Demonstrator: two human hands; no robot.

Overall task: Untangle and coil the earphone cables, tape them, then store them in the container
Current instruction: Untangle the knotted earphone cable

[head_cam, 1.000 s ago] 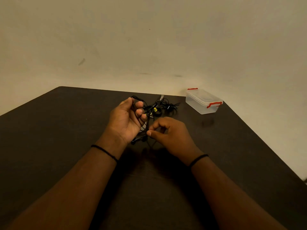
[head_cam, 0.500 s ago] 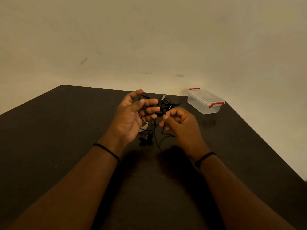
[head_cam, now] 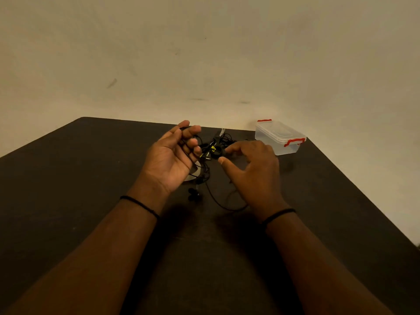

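Over the last second both hands have lifted and moved away from the person; the left hand (head_cam: 169,159), which was low over the worktop (head_cam: 68,178), is now raised palm-up with its fingers (head_cam: 191,133) curled round strands of the earphone cables (head_cam: 212,153), while the right hand (head_cam: 254,171) has let go of the lower strand it was pinching near the front and has reached up to the knot, thumb and forefinger closing on a dark lump there; whether it is a plug or an earbud is too dim to tell. The slack now hangs down and trails in a loop (head_cam: 229,204) on the worktop, so the tangle looks more opened out; I judge the untangling to be under way, with no coil made, no taping begun and nothing stored.

Counted: two hands, each with one dark wristband; one clear container (head_cam: 278,138) with two red clips, lid on, at the far right of the worktop, well apart from the cables; one tangle of cables, the number of earphone sets in it not countable; a pale patch under the left hand might be tape, but I cannot tell.
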